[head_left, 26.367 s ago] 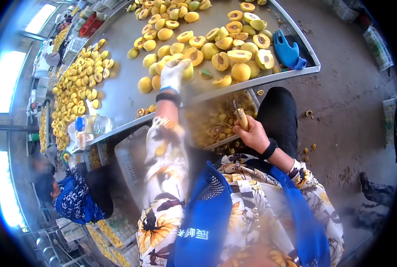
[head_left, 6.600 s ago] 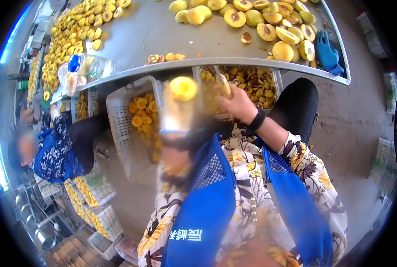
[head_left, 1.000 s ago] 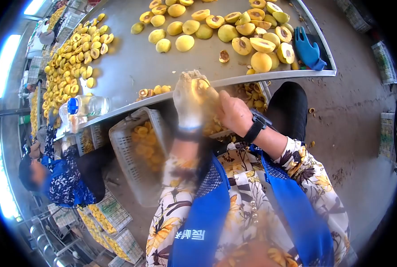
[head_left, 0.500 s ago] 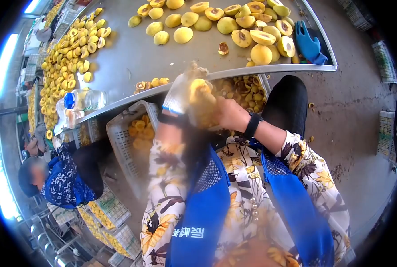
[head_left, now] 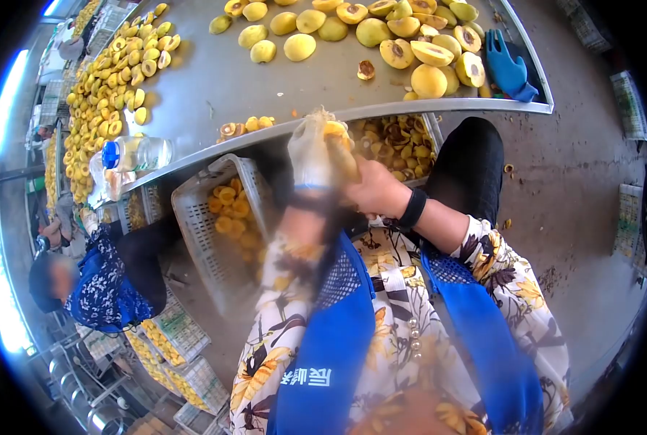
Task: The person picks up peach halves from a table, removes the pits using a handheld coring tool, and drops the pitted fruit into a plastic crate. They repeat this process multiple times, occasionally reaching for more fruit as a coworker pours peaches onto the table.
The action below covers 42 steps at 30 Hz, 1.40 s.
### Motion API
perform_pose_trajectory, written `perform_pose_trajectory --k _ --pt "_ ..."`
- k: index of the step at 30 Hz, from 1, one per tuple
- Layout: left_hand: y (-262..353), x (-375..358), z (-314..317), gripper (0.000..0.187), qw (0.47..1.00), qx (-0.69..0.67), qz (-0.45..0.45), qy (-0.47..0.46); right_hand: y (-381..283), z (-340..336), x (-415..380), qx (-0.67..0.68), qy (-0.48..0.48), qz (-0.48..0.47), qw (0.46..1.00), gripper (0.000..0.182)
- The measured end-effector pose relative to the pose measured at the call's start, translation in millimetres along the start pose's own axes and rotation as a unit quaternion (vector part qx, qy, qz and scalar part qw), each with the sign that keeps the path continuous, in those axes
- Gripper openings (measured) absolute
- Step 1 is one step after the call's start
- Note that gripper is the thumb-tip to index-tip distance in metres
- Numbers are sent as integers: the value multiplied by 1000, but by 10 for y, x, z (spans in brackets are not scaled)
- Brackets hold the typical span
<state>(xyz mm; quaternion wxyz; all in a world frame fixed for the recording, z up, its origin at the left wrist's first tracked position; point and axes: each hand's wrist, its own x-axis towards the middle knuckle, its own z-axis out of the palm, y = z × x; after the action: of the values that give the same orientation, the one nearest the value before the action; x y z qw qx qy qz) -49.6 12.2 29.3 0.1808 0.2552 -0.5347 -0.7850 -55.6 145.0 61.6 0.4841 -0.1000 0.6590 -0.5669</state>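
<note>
My left hand (head_left: 311,154), in a whitish glove, is closed around a yellow peach piece (head_left: 336,130) just off the front edge of the metal table (head_left: 265,101). Close beside it, my right hand (head_left: 378,190) is bare and curled shut, its fingertips turned toward the gloved hand. Whatever the right hand grips is hidden and partly blurred. Beneath the table edge, behind the hands, sits a crate of peach halves (head_left: 403,148). Larger peach halves (head_left: 431,54) lie cut side up and down on the tabletop, near a loose brown pit (head_left: 365,69).
A blue glove (head_left: 508,69) lies at the table's right corner. To the left stand a clear bottle (head_left: 146,154) and a heap of peach halves (head_left: 113,94). A white crate (head_left: 193,210) holds orange pieces beside my left forearm. A co-worker (head_left: 113,283) sits at left.
The gloved left hand has turned slightly and shows less blur, with the peach piece now higher in it. My right hand stays close beside it. The whole view has shifted a little.
</note>
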Motion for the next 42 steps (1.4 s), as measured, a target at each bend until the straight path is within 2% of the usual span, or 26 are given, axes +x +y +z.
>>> perform_pose_trajectory --k 3,4,6,7,8,9,10,12,17,19,20,21,24,25,26,28,29,31,32,34,35,36,37,38,40,42 --pt "-211 24 -135 26 929 292 206 -91 138 -43 85 -29 -21 15 999 12" --pt "-204 58 -182 27 919 305 212 -130 296 -38 142 -160 -72 -178 968 13" --pt "-268 98 -380 28 978 -14 -87 -188 623 -25 322 -478 -73 -431 762 20" --pt "-330 177 -353 30 959 -102 -170 -202 557 -1 285 -301 -107 -224 921 17" --pt "-386 232 -340 31 950 -119 -196 -214 480 21 238 -66 -42 -30 997 13" --pt "-249 135 -161 33 973 -73 -170 -138 107 -61 -36 40 -45 61 996 9" --pt "-236 169 -132 33 982 2 -162 -92 141 -108 -53 101 -89 34 990 7" --pt "-131 89 99 32 974 -92 -196 -68 244 -209 -18 306 -183 68 932 11" --pt "121 66 -165 36 954 -191 -228 -39 327 -258 -28 343 -306 -49 887 13" --pt "118 187 -815 37 965 -204 -165 -17 273 -273 -150 257 -217 -53 940 9" --pt "195 287 -1325 33 945 -251 -145 -153 440 -233 26 179 -165 -20 970 8" --pt "292 367 -1430 33 952 -242 -114 -151 329 -303 -130 98 -152 -41 983 13" --pt "333 583 -1314 34 989 92 115 -4 599 -371 60 -272 -29 -188 943 29" --pt "315 627 -1353 34 919 318 229 38 348 -428 -208 -278 -25 -157 947 27" --pt "306 633 -1487 34 782 506 355 80 487 -424 -77 -263 11 -163 951 26" --pt "297 602 -1835 35 563 634 513 133 824 -516 310 -274 62 -180 943 25" --pt "314 596 -1963 35 536 639 538 121 957 -458 450 -298 70 -190 933 24" --pt "465 447 -2012 36 571 636 517 46 722 -553 113 -320 125 -265 901 25" --pt "504 487 -1453 38 686 589 426 19 775 -648 88 -288 90 -329 895 23" --pt "590 553 -327 44 871 431 234 32 671 -664 33 -329 103 -160 925 19" --pt "615 678 -42 43 741 560 370 -30 629 -671 -57 -293 146 -176 928 21" --pt "578 747 249 40 719 601 348 -34 461 -699 -200 -254 136 -105 952 23" --pt "504 878 361 40 728 590 335 -97 693 -713 -93 -273 162 -181 931 24" --pt "429 1010 477 41 737 575 317 -159 566 -717 -190 -269 157 -145 939 24" --pt "283 971 1059 38 681 638 325 -154 596 -797 -461 -268 157 -133 941 25" --pt "246 1056 1407 45 595 736 223 -234 620 -839 -484 -276 166 -137 937 27"
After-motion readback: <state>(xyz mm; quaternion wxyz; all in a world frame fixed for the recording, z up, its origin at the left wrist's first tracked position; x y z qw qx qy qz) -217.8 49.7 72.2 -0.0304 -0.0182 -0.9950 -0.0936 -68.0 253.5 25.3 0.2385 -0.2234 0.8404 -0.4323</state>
